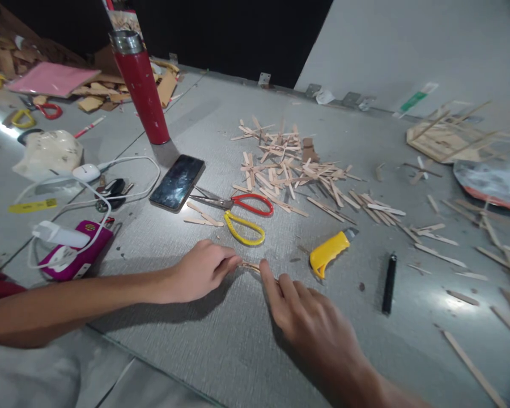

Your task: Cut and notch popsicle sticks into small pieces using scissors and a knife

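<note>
My left hand [202, 269] lies on the grey table with its fingers closed, pinching one end of a thin wooden stick [250, 266]. My right hand [308, 314] presses the same stick down with the index fingertip, its other fingers curled. Just beyond the stick lie scissors [242, 212] with one red and one yellow handle. A yellow utility knife [328, 252] sits to the right of my hands, and a black lighter-like stick [390, 282] lies further right. A pile of wooden sticks [289, 167] spreads across the middle of the table.
A phone [177, 182] lies face up left of the scissors, with a red flask [141, 85] standing behind it. A pink power bank [74, 249], white cables and a white mouse [86, 171] are at the left. A stick-built frame [446, 139] stands far right.
</note>
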Demonstrator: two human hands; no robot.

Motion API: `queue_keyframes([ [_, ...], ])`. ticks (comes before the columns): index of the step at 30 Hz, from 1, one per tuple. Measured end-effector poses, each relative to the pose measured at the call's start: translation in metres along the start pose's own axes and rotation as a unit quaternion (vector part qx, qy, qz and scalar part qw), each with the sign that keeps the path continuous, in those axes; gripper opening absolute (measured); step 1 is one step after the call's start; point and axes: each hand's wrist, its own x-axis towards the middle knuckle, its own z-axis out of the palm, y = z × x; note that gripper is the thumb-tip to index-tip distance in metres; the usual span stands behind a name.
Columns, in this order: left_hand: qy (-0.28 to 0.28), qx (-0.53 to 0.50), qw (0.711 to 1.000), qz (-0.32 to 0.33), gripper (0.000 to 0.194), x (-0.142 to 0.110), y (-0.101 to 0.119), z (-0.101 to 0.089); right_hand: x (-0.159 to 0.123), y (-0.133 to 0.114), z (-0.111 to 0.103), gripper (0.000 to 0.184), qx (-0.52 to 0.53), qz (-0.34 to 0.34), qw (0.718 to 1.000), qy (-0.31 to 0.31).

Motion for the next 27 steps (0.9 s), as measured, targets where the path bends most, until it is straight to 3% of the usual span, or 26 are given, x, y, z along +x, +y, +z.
queue_keyframes([
  [5,0.007,0.009,1.000,0.004,0.038,0.000,0.000,0.000,0.001,0.005,0.006,0.050,0.029,0.020,0.999,0.010],
  [11,0.027,0.024,0.999,-0.025,0.039,0.000,0.004,0.002,0.002,0.004,0.008,0.034,-0.062,-0.028,0.994,0.087],
  [18,0.022,0.022,0.999,-0.007,0.041,-0.003,0.009,0.003,-0.004,-0.011,-0.005,0.047,-0.032,0.028,0.998,0.050],
  [22,0.015,0.024,1.000,0.010,0.042,-0.005,0.007,0.006,-0.009,-0.015,-0.015,0.047,-0.031,0.016,0.999,0.028],
  [25,0.028,0.045,0.998,-0.014,0.040,-0.004,0.005,0.008,-0.017,-0.017,-0.032,0.043,-0.019,0.025,0.999,0.014],
  [27,0.044,0.050,0.997,-0.043,0.037,-0.003,0.005,0.007,-0.024,-0.016,-0.042,0.047,-0.015,0.065,0.997,0.032],
])
